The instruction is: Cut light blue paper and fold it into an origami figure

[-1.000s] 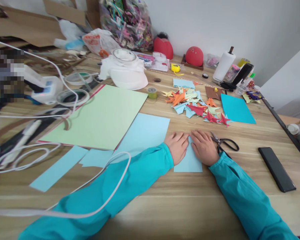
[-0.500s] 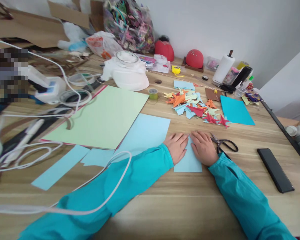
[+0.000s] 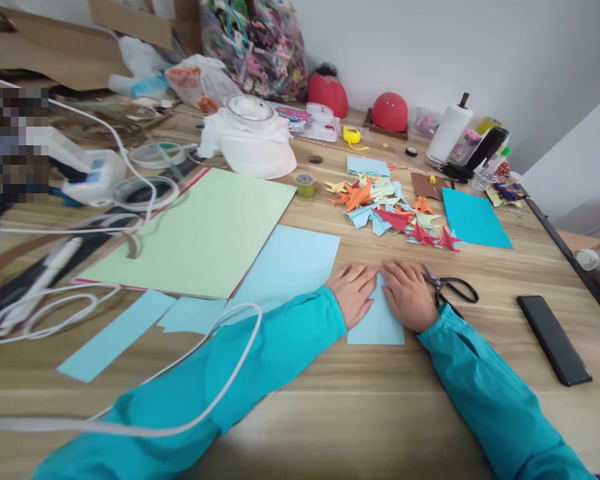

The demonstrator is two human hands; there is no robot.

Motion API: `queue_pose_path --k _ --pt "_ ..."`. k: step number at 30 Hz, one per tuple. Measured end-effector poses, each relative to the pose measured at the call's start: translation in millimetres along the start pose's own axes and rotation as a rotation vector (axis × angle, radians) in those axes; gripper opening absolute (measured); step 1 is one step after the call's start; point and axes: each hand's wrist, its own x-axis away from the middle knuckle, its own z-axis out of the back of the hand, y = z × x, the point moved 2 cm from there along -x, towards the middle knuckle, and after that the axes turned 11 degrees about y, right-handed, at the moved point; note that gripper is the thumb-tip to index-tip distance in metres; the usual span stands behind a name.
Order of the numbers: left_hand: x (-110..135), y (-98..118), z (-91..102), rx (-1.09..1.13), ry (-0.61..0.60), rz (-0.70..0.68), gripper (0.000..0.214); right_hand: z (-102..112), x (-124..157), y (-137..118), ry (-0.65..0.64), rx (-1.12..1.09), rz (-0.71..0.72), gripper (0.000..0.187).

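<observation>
View shifted slightly; left hand and right hand lie on light-blue paper, fingers loosely together; plastic bag holds multicoloured pieces.

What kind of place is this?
It looks like a craft table, maybe in a workshop: light-blue paper, scissors and a heap of folded paper shapes lie on it.

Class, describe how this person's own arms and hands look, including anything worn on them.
The left sleeve and right sleeve are long, plain turquoise and creased, reaching the wrists. A white cable loops across the left one. The left hand and right hand are ungloved, with no rings visible.
</observation>
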Motion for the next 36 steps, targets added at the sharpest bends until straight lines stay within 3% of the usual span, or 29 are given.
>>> queue_pose_path --k 13,36 --pt "-2.4 5.9 1.1 -0.043 -0.023 0.019 0.049 -2.1 0.6 0.5 -0.003 0.001 -0.005 0.040" --pt "2.5 -2.5 -0.8 0.055 0.030 0.011 0.049 -1.5 0.6 0.8 0.001 0.000 -0.004 0.040"
